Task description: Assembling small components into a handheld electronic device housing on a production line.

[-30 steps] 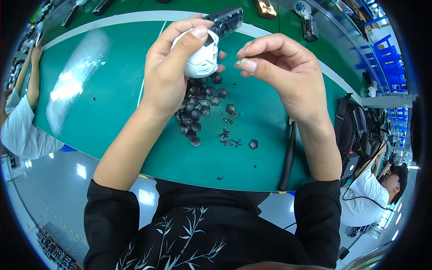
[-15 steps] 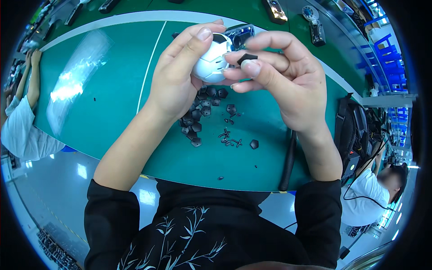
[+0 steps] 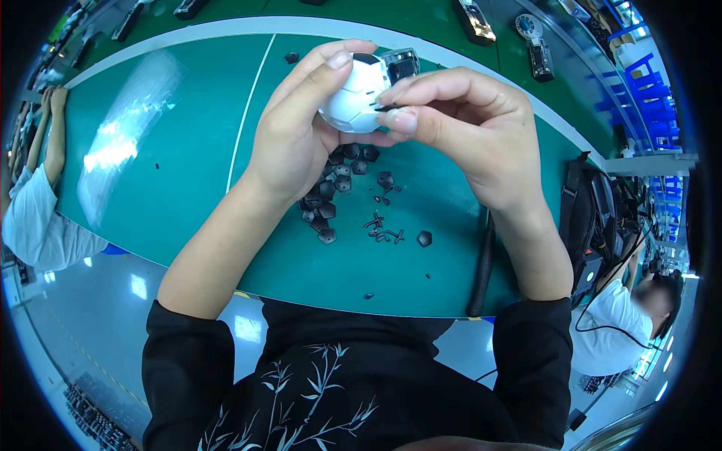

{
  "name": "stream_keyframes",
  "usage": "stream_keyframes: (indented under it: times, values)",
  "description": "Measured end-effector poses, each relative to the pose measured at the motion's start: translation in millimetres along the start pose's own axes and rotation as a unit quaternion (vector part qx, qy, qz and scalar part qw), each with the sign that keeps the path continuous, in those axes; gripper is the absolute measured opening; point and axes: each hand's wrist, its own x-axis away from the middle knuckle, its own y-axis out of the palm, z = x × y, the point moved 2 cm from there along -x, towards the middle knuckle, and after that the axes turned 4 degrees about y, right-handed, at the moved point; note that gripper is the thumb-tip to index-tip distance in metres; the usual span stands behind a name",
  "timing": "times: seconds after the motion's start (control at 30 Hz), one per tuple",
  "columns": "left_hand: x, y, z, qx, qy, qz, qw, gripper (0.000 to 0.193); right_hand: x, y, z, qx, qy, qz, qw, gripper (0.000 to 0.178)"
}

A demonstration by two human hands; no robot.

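Moving leftward since the earlier frame, the right hand (image 3: pixel 481 128) is now bringing a thin black piece (image 3: pixel 389 107) to the right flank of a white ball (image 3: pixel 352 98), the piece turning from broadside to nearly edge-on. Thumb and forefinger of this hand are pinching the piece; it is probably touching the ball, though the fingertips are partly hiding the meeting point. From the other side, the left hand (image 3: pixel 289 128) is gripping the ball, its thumb pressing along the upper left surface. At the ball's upper right, a dark glossy boxy part (image 3: pixel 404 64) is projecting. Ball and piece are being held above a green table (image 3: pixel 188 203), on which a cluster of black pentagonal pieces (image 3: pixel 328 191) is lying near the left wrist. To the right of the cluster, slender black scraps (image 3: pixel 376 220) are lying scattered, and a lone black pentagon (image 3: pixel 425 238) is resting just beside them. Farther right, a black-handled tool (image 3: pixel 481 274) is lying lengthwise next to the right forearm, while a black bag (image 3: pixel 593 218) is sitting beyond that arm.
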Motion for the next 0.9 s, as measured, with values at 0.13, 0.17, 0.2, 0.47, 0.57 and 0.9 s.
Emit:
stream_keyframes:
  times: [0.13, 0.17, 0.2, 0.47, 0.57, 0.9]
  values:
    - [0, 0, 1, -0.010, 0.007, -0.016, 1.000, 0.046, -3, 2, 3, 0.004, 0.011, 0.012, 1.000, 0.016]
    - [1, -1, 2, -0.019, 0.005, -0.021, 1.000, 0.046, -4, 3, 4, 0.003, 0.027, 0.023, 0.999, 0.017]
    - [1, -1, 2, -0.028, 0.004, -0.025, 0.999, 0.046, -5, 3, 6, 0.003, 0.043, 0.034, 0.999, 0.018]
    - [0, -2, -1, -0.072, 0.031, -0.036, 0.996, 0.047, -7, 3, 14, -0.030, 0.038, 0.014, 0.999, 0.027]
    - [-1, -3, -3, -0.127, 0.067, -0.039, 0.989, 0.048, -6, 2, 15, -0.026, 0.056, 0.011, 0.998, 0.030]
    - [-10, -17, -1, -0.092, 0.044, -0.004, 0.995, 0.053, -13, -9, 16, -0.046, 0.132, -0.127, 0.982, 0.021]
